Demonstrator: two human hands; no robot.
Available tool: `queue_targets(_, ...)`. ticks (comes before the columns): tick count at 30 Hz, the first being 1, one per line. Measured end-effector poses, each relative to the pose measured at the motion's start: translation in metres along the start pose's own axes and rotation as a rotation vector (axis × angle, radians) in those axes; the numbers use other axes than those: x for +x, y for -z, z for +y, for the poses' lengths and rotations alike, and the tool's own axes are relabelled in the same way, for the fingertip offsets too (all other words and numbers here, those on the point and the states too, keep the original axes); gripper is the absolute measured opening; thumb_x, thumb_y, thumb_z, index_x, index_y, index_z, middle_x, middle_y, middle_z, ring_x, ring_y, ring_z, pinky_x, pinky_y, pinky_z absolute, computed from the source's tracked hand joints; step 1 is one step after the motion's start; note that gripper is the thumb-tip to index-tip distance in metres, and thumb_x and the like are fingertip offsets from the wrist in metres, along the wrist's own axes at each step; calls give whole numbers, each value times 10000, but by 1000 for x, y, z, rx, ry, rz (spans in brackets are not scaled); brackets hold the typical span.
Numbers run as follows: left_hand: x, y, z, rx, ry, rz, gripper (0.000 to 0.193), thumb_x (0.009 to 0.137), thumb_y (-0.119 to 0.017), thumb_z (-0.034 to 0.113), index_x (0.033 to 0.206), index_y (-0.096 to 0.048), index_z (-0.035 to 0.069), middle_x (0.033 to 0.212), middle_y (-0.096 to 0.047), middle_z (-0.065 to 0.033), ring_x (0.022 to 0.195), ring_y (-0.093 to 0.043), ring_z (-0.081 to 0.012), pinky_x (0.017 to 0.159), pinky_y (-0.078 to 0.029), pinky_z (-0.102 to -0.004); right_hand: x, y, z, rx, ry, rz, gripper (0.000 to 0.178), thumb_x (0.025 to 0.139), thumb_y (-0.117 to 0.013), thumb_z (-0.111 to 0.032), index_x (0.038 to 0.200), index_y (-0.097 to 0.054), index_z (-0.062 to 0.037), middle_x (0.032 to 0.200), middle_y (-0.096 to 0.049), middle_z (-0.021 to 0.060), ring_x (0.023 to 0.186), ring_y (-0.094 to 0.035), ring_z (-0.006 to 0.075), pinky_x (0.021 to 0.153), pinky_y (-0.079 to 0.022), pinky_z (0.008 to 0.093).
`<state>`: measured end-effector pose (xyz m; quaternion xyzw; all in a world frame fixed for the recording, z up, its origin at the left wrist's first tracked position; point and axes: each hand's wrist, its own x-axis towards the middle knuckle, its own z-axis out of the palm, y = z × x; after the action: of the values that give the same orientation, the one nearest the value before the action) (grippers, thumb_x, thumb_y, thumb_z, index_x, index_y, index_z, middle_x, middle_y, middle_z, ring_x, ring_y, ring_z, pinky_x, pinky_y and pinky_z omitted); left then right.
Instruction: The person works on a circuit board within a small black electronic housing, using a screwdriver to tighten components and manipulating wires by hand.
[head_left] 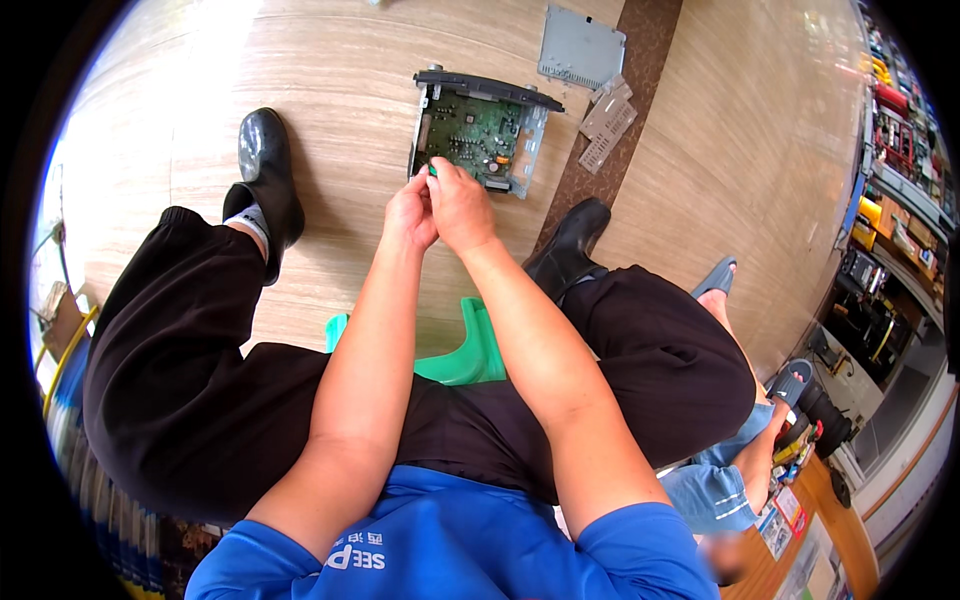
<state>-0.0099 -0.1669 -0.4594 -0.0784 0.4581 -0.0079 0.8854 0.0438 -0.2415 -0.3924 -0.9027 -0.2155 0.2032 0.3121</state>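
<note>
An opened car stereo unit (470,125), with its green circuit board exposed, lies on the floor in front of me. Its black front panel points away from me. My left hand (410,212) and my right hand (462,208) meet at the unit's near left corner, fingers closed and pressed together. A small green object (433,170) shows at my right fingertips; its kind cannot be made out, as the fingers cover most of it. What my left fingers hold, if anything, is hidden.
A grey metal cover (582,47) and a perforated metal plate (608,122) lie right of the unit. My black shoes (268,170) flank the work. A green plastic stool (470,350) is beneath me. Another person's sandaled foot (716,278) and crowded shelves (900,190) are at right.
</note>
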Motion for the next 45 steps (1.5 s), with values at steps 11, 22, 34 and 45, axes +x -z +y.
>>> queue_targets(11, 3, 5, 1, 33, 15, -41, 252, 1014, -473, 228, 1046, -602, 14, 1012, -665, -116, 936, -645, -231, 836, -549, -370, -4, -3, 4, -37, 51, 16, 161, 894, -504, -149, 1009, -574, -60, 912, -636, 165, 831, -637, 368, 695, -529, 466)
queue_targets(22, 5, 7, 2, 66, 12, -16, 234, 999, -482, 207, 997, -614, 14, 961, -673, -105, 894, -654, -221, 806, -557, -355, -4, -5, 5, -114, 58, -3, 108, 884, -502, -122, 949, -558, -56, 910, -644, 158, 826, -650, 337, 691, -537, 443)
queue_targets(34, 9, 13, 6, 93, 16, 26, 224, 985, -514, 204, 988, -624, 8, 935, -669, -96, 879, -650, -211, 787, -561, -349, -7, -6, 4, -29, 34, -13, 150, 897, -519, -103, 1030, -566, -53, 894, -636, 177, 837, -630, 376, 703, -516, 467)
queue_targets(45, 2, 1, 5, 116, 15, 49, 174, 955, -546, 157, 918, -642, 18, 868, -665, -78, 799, -639, -191, 738, -553, -329, -9, -8, 5, -113, 100, 56, 182, 860, -521, -102, 1031, -573, -71, 903, -638, 146, 827, -636, 352, 697, -528, 450)
